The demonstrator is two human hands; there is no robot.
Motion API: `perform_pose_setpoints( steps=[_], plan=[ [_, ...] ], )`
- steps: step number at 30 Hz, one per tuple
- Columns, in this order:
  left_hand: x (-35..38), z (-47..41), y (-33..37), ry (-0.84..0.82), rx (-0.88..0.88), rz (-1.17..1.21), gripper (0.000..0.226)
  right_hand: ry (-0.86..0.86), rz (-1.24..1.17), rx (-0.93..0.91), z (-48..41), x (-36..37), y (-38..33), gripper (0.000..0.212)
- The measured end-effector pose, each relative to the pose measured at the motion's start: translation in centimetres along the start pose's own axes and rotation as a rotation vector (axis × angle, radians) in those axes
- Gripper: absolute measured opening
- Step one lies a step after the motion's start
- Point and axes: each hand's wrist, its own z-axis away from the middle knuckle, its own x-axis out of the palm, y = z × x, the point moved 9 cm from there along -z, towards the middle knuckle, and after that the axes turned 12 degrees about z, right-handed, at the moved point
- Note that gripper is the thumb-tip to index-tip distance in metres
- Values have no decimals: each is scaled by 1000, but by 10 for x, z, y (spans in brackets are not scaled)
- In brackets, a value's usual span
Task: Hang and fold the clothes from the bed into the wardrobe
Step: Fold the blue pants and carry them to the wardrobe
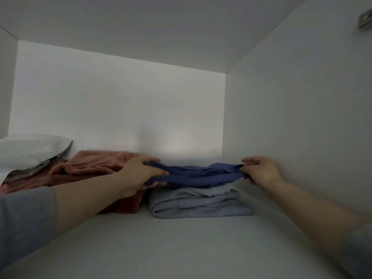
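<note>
In the lower middle of the frame the person holds a folded blue garment [193, 175] by its 2 ends, inside a white wardrobe shelf [181, 248]. The left hand [141, 174] is clenched on the left end and the right hand [259, 171] pinches the right end. The blue garment rests on, or just above, a folded grey garment [199, 204]; which of the 2 cannot be told.

The risks are judged like this: the blue piece sags in the middle, so if the hands let go unevenly the fold could open and hang over the grey pile. A push to the back could also drag the grey garment out of shape. On the left, a pink cloth [96, 168] lies loose and touches the left forearm, so pulling the arm back could draw it forward. A white pillow [30, 150] lies at the left edge.

No brand, label or writing can be read anywhere.
</note>
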Motion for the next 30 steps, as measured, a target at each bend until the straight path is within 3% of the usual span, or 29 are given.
perform_pose_setpoints(
  steps=[2,4,6,8,10,12,13,15,17,19,21,26,30],
  plan=[
    [-9,1,1,107,-4,105,6,59,-35,-24,-1,-10,-7,31],
    [-11,5,-5,136,-52,98,9,-43,2,5,8,-3,-6,23],
    [-6,11,-11,54,-118,-111,15,-246,245,43,24,14,5,17],
    [0,16,-8,-42,-136,-398,28,-320,589,-33,31,21,8,21],
    [0,13,19,-42,92,-852,43,-196,812,-232,27,18,-11,19],
    [17,23,50,-37,472,-1241,47,-92,769,-360,29,14,-30,22],
    [27,32,55,-84,621,-1283,40,-126,698,-394,31,18,-33,26],
    [42,43,49,-255,730,-1242,31,-329,573,-428,41,37,-30,37],
    [53,43,30,-401,633,-1213,45,-444,600,-487,49,53,-24,43],
    [61,39,15,-442,614,-1285,52,-348,691,-583,48,53,-29,36],
    [68,42,14,-434,711,-1319,42,-262,640,-631,46,47,-39,21],
    [69,55,29,-433,863,-1233,14,-282,699,-705,51,39,-48,8],
    [69,61,16,-495,802,-1188,11,-344,924,-775,65,54,-47,11]
  ],
)
